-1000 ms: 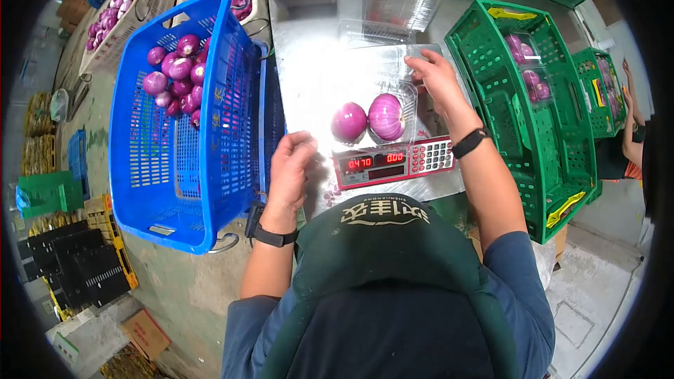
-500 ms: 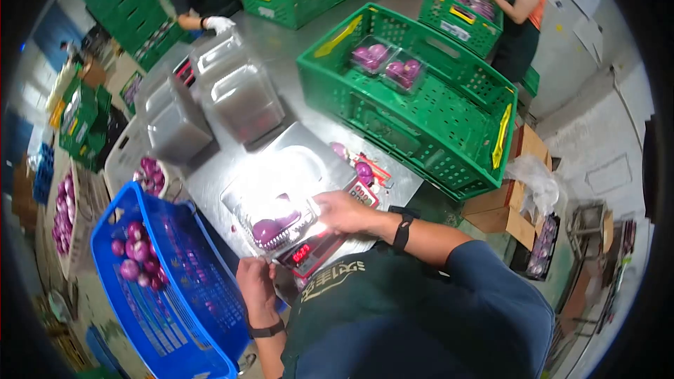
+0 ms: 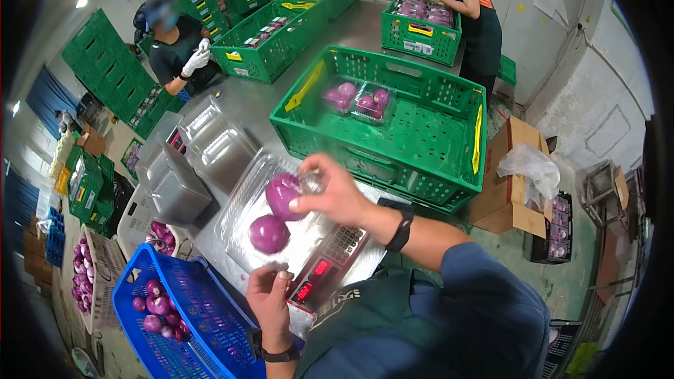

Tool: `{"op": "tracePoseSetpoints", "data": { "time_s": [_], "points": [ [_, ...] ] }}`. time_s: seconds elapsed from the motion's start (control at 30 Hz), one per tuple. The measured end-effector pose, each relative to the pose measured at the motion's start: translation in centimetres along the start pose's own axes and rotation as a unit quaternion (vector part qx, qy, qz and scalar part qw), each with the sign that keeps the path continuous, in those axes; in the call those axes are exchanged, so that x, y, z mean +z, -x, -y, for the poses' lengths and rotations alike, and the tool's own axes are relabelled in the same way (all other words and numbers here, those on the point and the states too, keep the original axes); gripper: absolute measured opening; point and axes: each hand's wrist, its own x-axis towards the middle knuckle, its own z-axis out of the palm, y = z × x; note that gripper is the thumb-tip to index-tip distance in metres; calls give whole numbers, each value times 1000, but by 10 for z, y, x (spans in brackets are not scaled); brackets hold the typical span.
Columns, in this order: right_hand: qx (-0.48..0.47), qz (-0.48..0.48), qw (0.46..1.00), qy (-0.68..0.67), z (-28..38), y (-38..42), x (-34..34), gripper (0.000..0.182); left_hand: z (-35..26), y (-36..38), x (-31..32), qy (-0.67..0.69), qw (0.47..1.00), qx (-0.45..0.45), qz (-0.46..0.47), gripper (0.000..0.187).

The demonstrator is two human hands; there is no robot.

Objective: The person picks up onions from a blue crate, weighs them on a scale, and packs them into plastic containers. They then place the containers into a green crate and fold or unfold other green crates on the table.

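Note:
A clear plastic clamshell box (image 3: 242, 228) with red onions (image 3: 269, 234) in it is raised close to the camera, overlapping the scale in this view. My right hand (image 3: 330, 193) grips its right side, thumb near the upper onion. My left hand (image 3: 270, 298) is closed, thumb and fingertips pinching at the box's near corner. Between my hands lies a digital scale (image 3: 328, 267) with lit red digits. Beyond my right hand, a green crate (image 3: 435, 147) holds two packed boxes of onions (image 3: 371, 104). Beside my left hand stands a blue basket (image 3: 217, 323) with loose onions.
Nested stacks of clear boxes (image 3: 217, 142) stand on the metal table at the left. White baskets of onions (image 3: 105, 274) are on the far left. Several people work around the far side, near green crates (image 3: 270, 42). A cardboard box (image 3: 502, 182) is at the right.
The box of onions has come up off the scale towards me, with my right hand on its side. My head view has tilted up, showing more of the room.

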Motion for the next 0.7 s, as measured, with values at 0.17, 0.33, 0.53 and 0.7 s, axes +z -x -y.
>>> {"op": "tracePoseSetpoints", "data": {
  "time_s": [0.17, 0.33, 0.53, 0.7],
  "points": [
    [-81, -135, 985, 75, 32, -54, -87, 62, -8, 4, -19, -70, 996, 29, -42, 15],
    [-35, -282, 886, 366, 47, -94, -218, 58, -16, 23, -74, -96, 970, 51, -218, 10],
    [169, -264, 784, 536, -23, -97, -330, 63, -44, 58, -137, -260, 895, 77, -353, 16],
    [326, -249, 835, 366, -66, -111, -371, 70, -51, 84, -173, -359, 817, 77, -445, 19]
  ]
}}
